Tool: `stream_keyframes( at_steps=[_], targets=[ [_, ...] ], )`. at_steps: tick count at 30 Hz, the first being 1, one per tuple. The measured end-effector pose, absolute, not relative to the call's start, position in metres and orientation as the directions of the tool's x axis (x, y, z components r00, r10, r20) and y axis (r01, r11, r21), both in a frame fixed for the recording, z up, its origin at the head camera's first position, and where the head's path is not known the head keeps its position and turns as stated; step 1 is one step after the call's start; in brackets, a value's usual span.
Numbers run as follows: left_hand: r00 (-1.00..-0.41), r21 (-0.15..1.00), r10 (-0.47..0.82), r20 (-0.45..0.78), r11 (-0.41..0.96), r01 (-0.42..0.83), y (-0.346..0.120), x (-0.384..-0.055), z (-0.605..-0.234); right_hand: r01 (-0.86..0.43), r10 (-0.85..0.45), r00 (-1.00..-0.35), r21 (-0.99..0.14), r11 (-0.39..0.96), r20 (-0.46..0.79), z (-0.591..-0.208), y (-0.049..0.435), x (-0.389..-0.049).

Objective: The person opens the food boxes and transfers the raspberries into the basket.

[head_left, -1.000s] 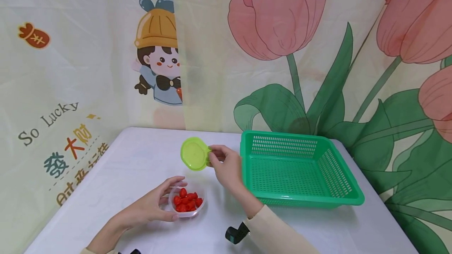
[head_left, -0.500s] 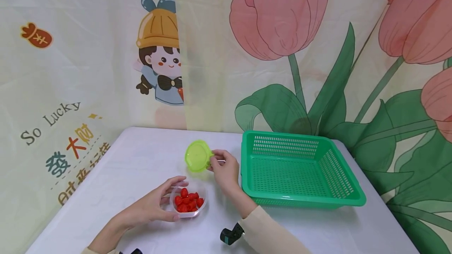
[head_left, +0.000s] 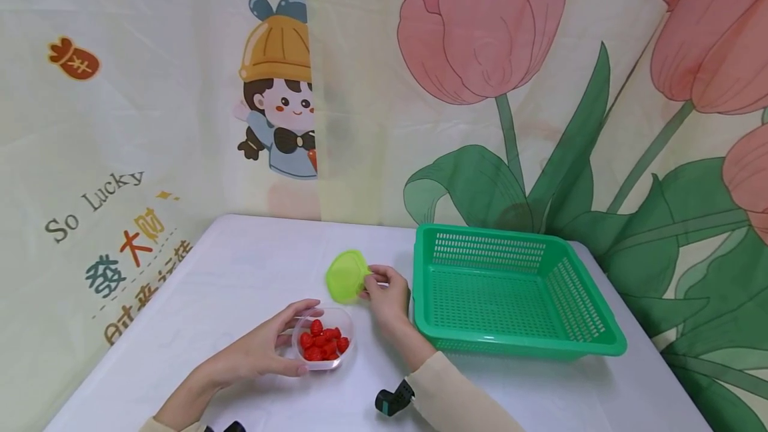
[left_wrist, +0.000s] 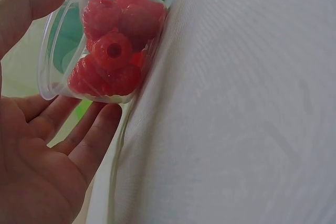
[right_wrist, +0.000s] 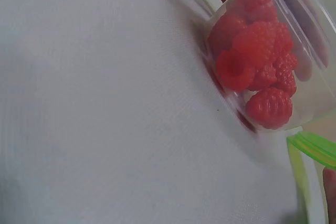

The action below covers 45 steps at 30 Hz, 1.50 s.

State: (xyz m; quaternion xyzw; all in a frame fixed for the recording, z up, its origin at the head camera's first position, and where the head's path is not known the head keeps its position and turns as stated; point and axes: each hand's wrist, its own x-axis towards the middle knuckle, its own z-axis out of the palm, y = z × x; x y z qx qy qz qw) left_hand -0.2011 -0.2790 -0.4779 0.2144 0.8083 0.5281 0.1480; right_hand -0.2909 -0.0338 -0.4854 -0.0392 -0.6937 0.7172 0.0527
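A small clear plastic tub [head_left: 325, 365] stands on the white-covered table, holding several red raspberries [left_wrist: 107, 51]. My left hand [head_left: 258, 351] grips the tub from its left side, thumb at the near rim and fingers round the far side. Just beyond and to the right, my right hand [head_left: 389, 299] pinches a lime-green lid [head_left: 345, 277] by its right edge. The lid is tilted and held apart from the tub's opening, behind it in the head view. A slice of the green lid rim shows at the right border of the right wrist view, below the tub.
An open green plastic basket [head_left: 510, 347] with slotted sides sits to the right of my right hand. Behind the table [head_left: 264, 252] hangs a printed curtain with tulips and a cartoon figure. A black wrist camera [head_left: 394, 399] is on my right wrist.
My right hand has brought the lid lower, nearer and slightly right, and its face has tilted flatter. The left hand keeps its grip on the tub. The whole view has shifted slightly.
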Motion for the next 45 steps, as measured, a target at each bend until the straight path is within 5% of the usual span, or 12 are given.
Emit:
stream_keyframes(
  at_steps=[18,27,45],
  targets=[
    [-0.872,0.916,0.488,-0.035,0.365,0.168,-0.277,-0.201,-0.476,0.072,0.067,-0.995,-0.996,-0.057,-0.075,-0.493,-0.027,-0.294],
    [-0.873,0.916,0.486,-0.05,0.37,0.153,-0.277,-0.202,-0.476,0.111,0.029,-0.994,-0.989,0.101,-0.109,-0.492,-0.022,-0.289],
    [-0.87,0.917,0.49,-0.05,0.367,0.154,-0.279,-0.2,-0.477,-0.036,-0.022,-0.999,-0.943,0.33,0.031,-0.486,-0.011,-0.274]
  ],
)
